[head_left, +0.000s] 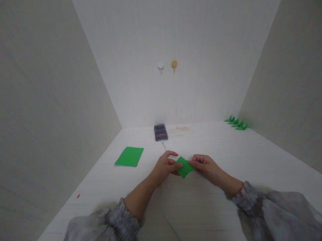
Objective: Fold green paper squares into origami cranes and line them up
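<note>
Between my two hands is a small folded piece of green paper (185,167), held a little above the white table. My left hand (167,166) pinches its left corner, thumb on top and fingers beneath. At the right corner, my right hand (202,162) grips the paper between thumb and curled forefinger. The paper is roughly diamond-shaped, with a crease near its lower part. Part of each side corner is hidden by my fingers.
A stack of green paper sheets (130,156) lies on the left. Several folded green paper figures (237,122) stand in the back right corner. A blurred dark phone-like device (160,132) with a white cable (163,211) sits near the back wall. Two hooks (174,64) hang there.
</note>
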A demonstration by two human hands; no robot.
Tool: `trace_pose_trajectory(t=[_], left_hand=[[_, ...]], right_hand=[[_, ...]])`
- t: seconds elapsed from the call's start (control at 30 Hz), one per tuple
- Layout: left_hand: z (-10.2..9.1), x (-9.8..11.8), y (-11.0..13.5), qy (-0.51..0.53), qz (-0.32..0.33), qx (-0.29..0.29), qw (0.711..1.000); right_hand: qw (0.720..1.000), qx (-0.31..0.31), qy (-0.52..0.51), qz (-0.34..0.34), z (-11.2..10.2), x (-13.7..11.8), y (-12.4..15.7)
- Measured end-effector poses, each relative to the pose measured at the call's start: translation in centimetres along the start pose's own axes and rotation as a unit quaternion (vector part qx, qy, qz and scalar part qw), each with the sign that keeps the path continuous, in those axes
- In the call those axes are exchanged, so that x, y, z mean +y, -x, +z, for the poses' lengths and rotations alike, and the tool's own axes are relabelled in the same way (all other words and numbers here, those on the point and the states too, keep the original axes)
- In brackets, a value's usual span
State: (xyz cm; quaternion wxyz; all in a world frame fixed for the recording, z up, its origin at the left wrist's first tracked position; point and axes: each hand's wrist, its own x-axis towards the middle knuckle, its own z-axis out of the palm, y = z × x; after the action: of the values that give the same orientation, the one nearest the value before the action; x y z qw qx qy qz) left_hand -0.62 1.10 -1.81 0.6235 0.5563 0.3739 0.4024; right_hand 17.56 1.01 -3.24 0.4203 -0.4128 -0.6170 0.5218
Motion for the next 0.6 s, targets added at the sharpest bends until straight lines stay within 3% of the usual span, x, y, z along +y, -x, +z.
trace_pose_trajectory(t=[0.13, 0.37, 0.6], left_hand=[[-0.3, 0.4, 0.2, 0.016, -0.003, 0.011, 1.000], [-0.5, 0.3, 0.4, 0.080, 0.013, -0.041, 0.996], [-0.9, 0.7, 0.5, 0.021, 0.013, 0.012, 1.000]], right_hand=[[1.000, 0.010, -0.022, 0.003, 0.0, 0.2, -0.1], [0.998, 0.009, -0.064, 0.017, 0.0, -0.5, 0.1], [0.996, 0.013, -0.092, 0.004, -0.2, -0.9, 0.2]])
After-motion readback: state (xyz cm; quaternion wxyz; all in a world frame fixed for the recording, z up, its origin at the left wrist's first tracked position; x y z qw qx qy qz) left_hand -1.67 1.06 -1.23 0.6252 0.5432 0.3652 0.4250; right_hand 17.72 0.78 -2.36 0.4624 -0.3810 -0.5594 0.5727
